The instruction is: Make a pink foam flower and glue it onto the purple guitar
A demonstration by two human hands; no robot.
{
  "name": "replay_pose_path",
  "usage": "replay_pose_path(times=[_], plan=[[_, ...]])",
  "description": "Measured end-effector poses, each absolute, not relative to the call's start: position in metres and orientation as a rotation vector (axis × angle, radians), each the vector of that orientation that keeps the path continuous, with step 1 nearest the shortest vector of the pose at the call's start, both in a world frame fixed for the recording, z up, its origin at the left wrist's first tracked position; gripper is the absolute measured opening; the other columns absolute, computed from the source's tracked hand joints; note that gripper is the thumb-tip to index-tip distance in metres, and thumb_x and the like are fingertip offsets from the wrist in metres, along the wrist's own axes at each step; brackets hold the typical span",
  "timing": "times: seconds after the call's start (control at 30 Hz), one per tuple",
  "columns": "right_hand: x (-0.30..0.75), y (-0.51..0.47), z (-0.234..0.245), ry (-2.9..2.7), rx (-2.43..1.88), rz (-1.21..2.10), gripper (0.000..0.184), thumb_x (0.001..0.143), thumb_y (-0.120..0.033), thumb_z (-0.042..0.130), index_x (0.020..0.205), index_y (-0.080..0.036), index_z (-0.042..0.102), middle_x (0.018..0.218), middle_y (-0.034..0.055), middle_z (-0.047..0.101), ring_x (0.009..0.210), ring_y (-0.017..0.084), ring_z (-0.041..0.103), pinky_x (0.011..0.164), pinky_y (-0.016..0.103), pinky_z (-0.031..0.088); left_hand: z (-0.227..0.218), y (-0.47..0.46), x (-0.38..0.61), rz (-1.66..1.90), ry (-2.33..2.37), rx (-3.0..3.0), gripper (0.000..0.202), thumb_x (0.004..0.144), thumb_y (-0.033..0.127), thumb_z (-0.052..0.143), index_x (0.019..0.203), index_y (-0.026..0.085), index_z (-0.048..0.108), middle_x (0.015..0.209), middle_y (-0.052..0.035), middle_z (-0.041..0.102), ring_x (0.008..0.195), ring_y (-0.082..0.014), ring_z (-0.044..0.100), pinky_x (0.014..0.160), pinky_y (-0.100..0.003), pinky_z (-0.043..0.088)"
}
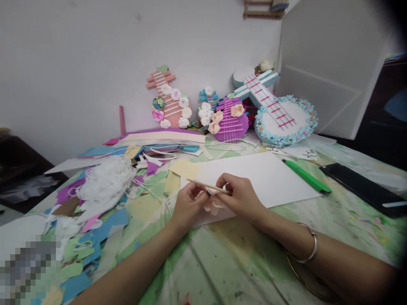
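Observation:
My left hand point(190, 204) pinches a small pale peach paper flower point(213, 205) at the middle of the table. Its petals show partly between my two hands; the rest is hidden by fingers. In my right hand point(243, 195), closed fingers grip a thin wooden stick point(203, 184) that points left, across the top of the flower and over the left fingertips. Both hands are above the near part of a white board point(263, 180). A piece of pale yellow paper point(186, 168) lies on the board's left corner.
A tangle of white string point(106, 180) and coloured paper scraps point(111, 222) cover the left side. A green cutter point(307, 177) and a black phone-like slab point(362, 186) lie right. Behind stand decorated paper instruments: salmon point(174, 112), purple point(227, 123), and blue-white point(282, 118).

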State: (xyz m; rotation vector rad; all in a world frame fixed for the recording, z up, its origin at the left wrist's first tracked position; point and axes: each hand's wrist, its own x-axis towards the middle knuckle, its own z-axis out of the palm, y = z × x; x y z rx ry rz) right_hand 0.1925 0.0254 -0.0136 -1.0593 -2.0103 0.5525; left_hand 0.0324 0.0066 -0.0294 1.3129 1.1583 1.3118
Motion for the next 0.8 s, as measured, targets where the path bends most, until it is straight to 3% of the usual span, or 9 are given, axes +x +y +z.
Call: replay_pose_path(times=[0.1,0.3,0.4,0.5,0.63,0.7,0.8], plan=[[0.193,0.023,-0.016,-2.11,-1.034,0.301,0.006,0.071,-0.013,0.057,0.07,-0.017,0.053,0.064,-0.0028,0.055,0.055,0.008,0.045,0.053,0.02,0.029,-0.031,0.006,0.033,1.336,1.224,1.389,0.015,0.069,0.025,0.065,0.068,0.016,0.052,0.063,0.003,0.054,0.059,-0.0101,0.05,0.056,-0.021,0.039],[0.195,0.018,-0.014,-2.327,-0.923,-0.212,0.012,0.083,-0.02,0.048,0.073,-0.018,0.055,0.069,0.0014,0.056,0.059,0.011,0.045,0.052,0.024,0.024,-0.034,0.003,0.034,1.362,1.149,1.386,0.021,0.069,0.026,0.067,0.069,0.018,0.048,0.061,0.0051,0.049,0.055,-0.0086,0.046,0.054,-0.02,0.036],[0.196,0.018,-0.013,-2.324,-0.907,-0.23,0.01,0.083,-0.02,0.049,0.08,-0.019,0.058,0.077,0.0015,0.06,0.064,0.011,0.05,0.052,0.024,0.025,-0.034,0.001,0.036,1.376,1.133,1.421,0.022,0.072,0.029,0.065,0.069,0.017,0.047,0.064,0.0041,0.049,0.058,-0.0088,0.047,0.054,-0.02,0.037],[0.196,0.02,-0.015,-2.262,-0.936,-0.177,0.009,0.083,-0.02,0.049,0.084,-0.019,0.057,0.083,0.0015,0.061,0.067,0.011,0.052,0.052,0.023,0.027,-0.033,-0.001,0.036,1.351,1.03,1.398,0.02,0.077,0.031,0.061,0.085,0.018,0.048,0.074,0.0021,0.053,0.065,-0.01,0.051,0.059,-0.021,0.04],[0.196,0.022,-0.018,-2.231,-0.963,-0.123,0.013,0.079,-0.015,0.048,0.088,-0.019,0.058,0.085,0.0021,0.062,0.068,0.012,0.054,0.052,0.023,0.028,-0.031,-0.004,0.035,1.164,0.896,1.321,0.055,0.071,0.024,0.067,0.116,0.023,0.035,0.083,0.0003,0.058,0.071,-0.013,0.057,0.062,-0.023,0.042],[0.196,0.023,-0.018,-2.23,-0.951,-0.076,0.018,0.078,-0.012,0.048,0.09,-0.019,0.059,0.089,0.0024,0.063,0.07,0.012,0.055,0.054,0.022,0.03,-0.029,-0.004,0.036,1.121,0.903,1.299,0.066,0.067,0.021,0.069,0.12,0.023,0.031,0.085,-0.0002,0.059,0.074,-0.0149,0.059,0.064,-0.024,0.043],[0.196,0.023,-0.019,-2.248,-0.89,-0.031,0.026,0.079,-0.013,0.048,0.099,-0.024,0.062,0.097,0.0017,0.062,0.069,0.01,0.055,0.057,0.021,0.033,-0.026,-0.005,0.038,1.108,0.92,1.297,0.065,0.064,0.019,0.069,0.117,0.023,0.032,0.085,0.0002,0.059,0.075,-0.0152,0.06,0.064,-0.024,0.043]])
